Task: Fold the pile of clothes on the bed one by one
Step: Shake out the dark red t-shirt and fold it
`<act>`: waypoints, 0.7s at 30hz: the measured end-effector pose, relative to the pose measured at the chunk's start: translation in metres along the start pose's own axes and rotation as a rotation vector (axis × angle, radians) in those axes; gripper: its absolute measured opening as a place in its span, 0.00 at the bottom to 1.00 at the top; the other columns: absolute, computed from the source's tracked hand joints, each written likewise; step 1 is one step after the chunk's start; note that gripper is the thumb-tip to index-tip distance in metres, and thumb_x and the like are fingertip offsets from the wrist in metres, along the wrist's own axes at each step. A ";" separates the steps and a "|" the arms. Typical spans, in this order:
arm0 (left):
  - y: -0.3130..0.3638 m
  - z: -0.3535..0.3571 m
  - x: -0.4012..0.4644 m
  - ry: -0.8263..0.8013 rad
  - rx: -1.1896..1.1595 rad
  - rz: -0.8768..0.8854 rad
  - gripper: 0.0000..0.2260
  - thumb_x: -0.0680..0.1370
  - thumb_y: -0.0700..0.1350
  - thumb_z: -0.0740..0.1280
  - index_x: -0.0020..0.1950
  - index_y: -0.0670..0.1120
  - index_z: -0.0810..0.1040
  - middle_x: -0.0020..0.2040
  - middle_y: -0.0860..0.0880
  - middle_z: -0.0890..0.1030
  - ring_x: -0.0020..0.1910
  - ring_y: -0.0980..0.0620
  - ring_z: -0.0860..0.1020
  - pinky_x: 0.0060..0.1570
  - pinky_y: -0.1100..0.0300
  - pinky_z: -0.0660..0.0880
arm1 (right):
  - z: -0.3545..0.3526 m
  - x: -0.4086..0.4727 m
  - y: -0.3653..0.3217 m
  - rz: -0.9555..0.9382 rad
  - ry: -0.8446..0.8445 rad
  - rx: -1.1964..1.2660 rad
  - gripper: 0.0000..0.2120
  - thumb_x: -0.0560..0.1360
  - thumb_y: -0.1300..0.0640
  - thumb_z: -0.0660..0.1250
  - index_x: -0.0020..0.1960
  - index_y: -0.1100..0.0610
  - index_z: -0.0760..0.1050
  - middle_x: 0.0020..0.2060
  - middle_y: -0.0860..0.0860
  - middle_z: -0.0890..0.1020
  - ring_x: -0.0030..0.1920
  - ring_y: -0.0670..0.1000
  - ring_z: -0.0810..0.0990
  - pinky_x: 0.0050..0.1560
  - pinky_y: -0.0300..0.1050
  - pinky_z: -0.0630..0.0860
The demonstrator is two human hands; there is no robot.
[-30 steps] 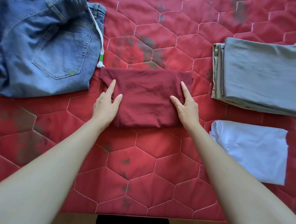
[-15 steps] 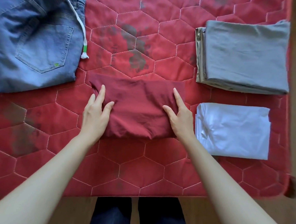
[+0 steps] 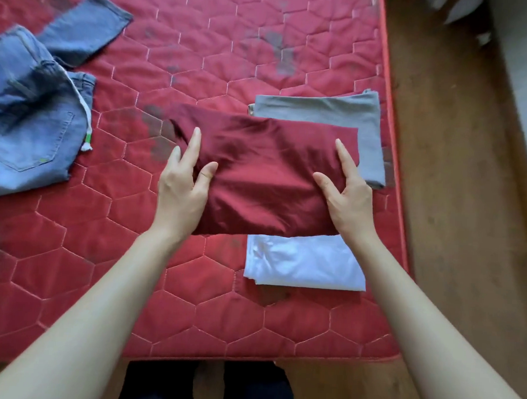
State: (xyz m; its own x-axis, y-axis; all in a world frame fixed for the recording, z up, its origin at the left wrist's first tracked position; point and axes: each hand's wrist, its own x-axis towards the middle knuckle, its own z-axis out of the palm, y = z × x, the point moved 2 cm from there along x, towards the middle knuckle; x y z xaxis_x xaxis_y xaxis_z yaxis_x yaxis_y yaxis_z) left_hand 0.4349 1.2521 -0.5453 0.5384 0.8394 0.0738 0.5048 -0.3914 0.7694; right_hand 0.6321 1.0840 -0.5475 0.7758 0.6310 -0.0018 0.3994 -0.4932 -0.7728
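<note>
Above the bed (image 3: 219, 319), in the head view, the left hand (image 3: 180, 195) and right hand (image 3: 347, 200) each pinch one short end of the folded maroon garment (image 3: 269, 175). Its long axis runs left to right, overlapping the grey stack (image 3: 337, 111) and white stack (image 3: 304, 262), nearer the right hand.

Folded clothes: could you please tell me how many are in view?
3: a maroon one held in both hands, a grey one partly under it, a white one nearest. Others may be hidden.
</note>
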 end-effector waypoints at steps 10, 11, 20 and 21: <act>0.011 0.122 -0.072 -0.035 -0.054 0.019 0.25 0.79 0.43 0.65 0.75 0.43 0.63 0.54 0.32 0.74 0.60 0.42 0.69 0.56 0.73 0.59 | -0.053 -0.038 0.132 -0.002 0.012 -0.094 0.30 0.75 0.53 0.70 0.75 0.51 0.64 0.64 0.52 0.78 0.60 0.47 0.76 0.59 0.25 0.64; -0.002 0.135 -0.083 -0.064 -0.037 -0.006 0.25 0.79 0.43 0.65 0.76 0.44 0.63 0.54 0.32 0.74 0.61 0.40 0.69 0.56 0.72 0.60 | -0.045 -0.048 0.150 0.023 -0.007 -0.104 0.30 0.75 0.53 0.70 0.75 0.51 0.64 0.64 0.53 0.78 0.60 0.49 0.77 0.60 0.29 0.66; -0.080 0.196 -0.128 -0.179 0.107 -0.098 0.26 0.80 0.47 0.65 0.77 0.48 0.62 0.45 0.44 0.65 0.42 0.53 0.65 0.46 0.65 0.61 | 0.002 -0.091 0.241 0.166 -0.069 -0.095 0.30 0.77 0.48 0.68 0.76 0.49 0.62 0.67 0.52 0.76 0.66 0.53 0.74 0.62 0.33 0.64; -0.080 0.196 -0.129 -0.177 0.115 -0.096 0.26 0.80 0.48 0.64 0.77 0.49 0.62 0.44 0.45 0.64 0.40 0.54 0.64 0.45 0.66 0.61 | 0.002 -0.091 0.241 0.168 -0.069 -0.094 0.30 0.77 0.47 0.67 0.76 0.48 0.62 0.67 0.51 0.75 0.66 0.52 0.74 0.62 0.33 0.63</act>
State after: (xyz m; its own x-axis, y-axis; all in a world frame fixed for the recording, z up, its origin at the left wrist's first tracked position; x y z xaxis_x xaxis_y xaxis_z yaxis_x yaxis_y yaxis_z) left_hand 0.4576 1.1015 -0.7404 0.5890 0.7997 -0.1165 0.6274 -0.3616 0.6897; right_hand 0.6571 0.9088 -0.7352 0.8010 0.5735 -0.1717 0.3139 -0.6466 -0.6952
